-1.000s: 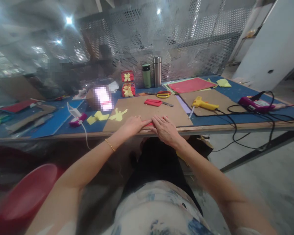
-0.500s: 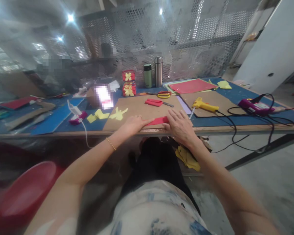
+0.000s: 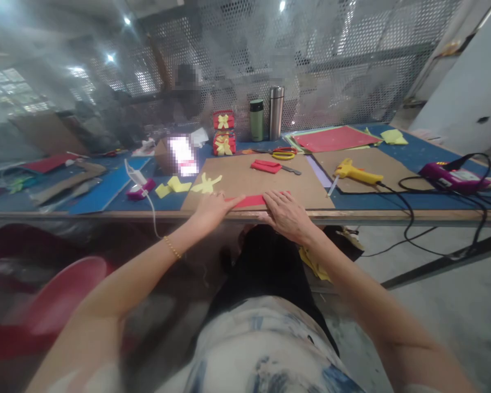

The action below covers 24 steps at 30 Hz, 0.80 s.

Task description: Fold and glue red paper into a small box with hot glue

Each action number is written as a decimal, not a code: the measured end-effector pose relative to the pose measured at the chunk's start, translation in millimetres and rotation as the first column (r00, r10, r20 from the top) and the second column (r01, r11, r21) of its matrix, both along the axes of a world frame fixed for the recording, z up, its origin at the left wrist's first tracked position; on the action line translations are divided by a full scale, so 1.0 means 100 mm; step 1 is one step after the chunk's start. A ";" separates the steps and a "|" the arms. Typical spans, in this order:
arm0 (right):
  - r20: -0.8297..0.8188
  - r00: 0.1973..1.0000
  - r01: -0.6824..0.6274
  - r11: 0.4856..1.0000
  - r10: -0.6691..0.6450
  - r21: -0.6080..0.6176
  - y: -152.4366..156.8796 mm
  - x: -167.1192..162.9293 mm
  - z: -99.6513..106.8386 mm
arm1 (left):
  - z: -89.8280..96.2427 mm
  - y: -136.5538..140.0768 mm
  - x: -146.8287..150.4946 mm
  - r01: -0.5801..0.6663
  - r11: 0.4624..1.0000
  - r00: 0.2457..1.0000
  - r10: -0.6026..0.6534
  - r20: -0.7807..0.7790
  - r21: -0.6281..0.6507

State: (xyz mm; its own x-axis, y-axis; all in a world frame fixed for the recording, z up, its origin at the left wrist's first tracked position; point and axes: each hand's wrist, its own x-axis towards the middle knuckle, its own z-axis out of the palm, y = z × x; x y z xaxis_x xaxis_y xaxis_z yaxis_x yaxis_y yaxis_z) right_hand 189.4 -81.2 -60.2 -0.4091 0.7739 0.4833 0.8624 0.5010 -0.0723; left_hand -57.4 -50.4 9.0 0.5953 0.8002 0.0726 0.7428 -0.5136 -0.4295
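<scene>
A narrow red strip point(image 3: 249, 201), apparently folded felt or paper, lies along the front edge of a brown board point(image 3: 237, 174). My left hand point(image 3: 211, 212) rests at the strip's left end, thumb stretched out onto it and the other fingers partly hidden. Over the right part of the strip, my right hand point(image 3: 287, 214) lies flat, fingers extended and thumb apart toward the left. Behind the hands sit a small folded red piece point(image 3: 265, 166) and a grey blade-like tool point(image 3: 290, 170). A yellow bow-shaped cutout point(image 3: 207, 183) is beyond my left hand.
A yellow glue gun point(image 3: 358, 173) with a black cord lies on the right. Scissors point(image 3: 284, 155), a green flask point(image 3: 256, 120) and a steel flask point(image 3: 276, 113) stand or lie farther back. Red boxes with yellow bows point(image 3: 224, 143) are stacked beside a lit phone point(image 3: 183, 155).
My right hand has slid left along the red strip, and its right end now shows beyond the fingers. My left hand stays at the left end. The camera view has shifted slightly.
</scene>
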 end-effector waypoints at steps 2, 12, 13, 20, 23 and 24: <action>0.001 1.000 0.004 1.000 -0.004 -0.006 0.01 0.00 -0.02 | -0.01 -0.03 -0.15 -0.025 0.999 0.999 0.026 -0.026 0.032; 0.046 0.998 0.036 0.999 -0.035 -0.008 -0.01 -0.10 0.10 | 0.06 -0.21 -0.08 -0.172 0.974 0.978 0.151 0.146 0.146; 0.061 0.997 0.041 0.999 -0.041 0.003 -0.01 -0.11 0.11 | 0.04 -0.23 0.00 -0.160 0.973 0.974 0.129 0.184 0.164; 0.085 0.995 0.050 0.996 -0.057 0.079 -0.01 -0.11 0.03 | -0.38 -0.18 0.48 0.154 0.988 0.941 -0.147 0.304 0.003; 0.069 0.996 0.044 0.996 -0.049 0.074 -0.01 -0.10 0.01 | -0.52 -0.18 0.34 0.105 0.994 0.934 -0.112 0.340 0.037; 0.069 0.996 0.047 0.997 -0.052 0.069 -0.01 -0.11 0.01 | -0.54 -0.19 0.27 0.096 0.994 0.931 -0.109 0.348 0.055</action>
State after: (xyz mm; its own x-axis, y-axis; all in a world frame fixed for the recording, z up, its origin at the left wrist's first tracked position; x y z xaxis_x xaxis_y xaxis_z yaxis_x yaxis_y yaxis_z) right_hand 178.3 -82.1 -59.4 -0.4061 0.7608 0.5062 0.8879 0.4595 0.0218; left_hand -30.7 -69.3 -45.3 0.6053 0.7293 0.3190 0.7937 -0.5835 -0.1721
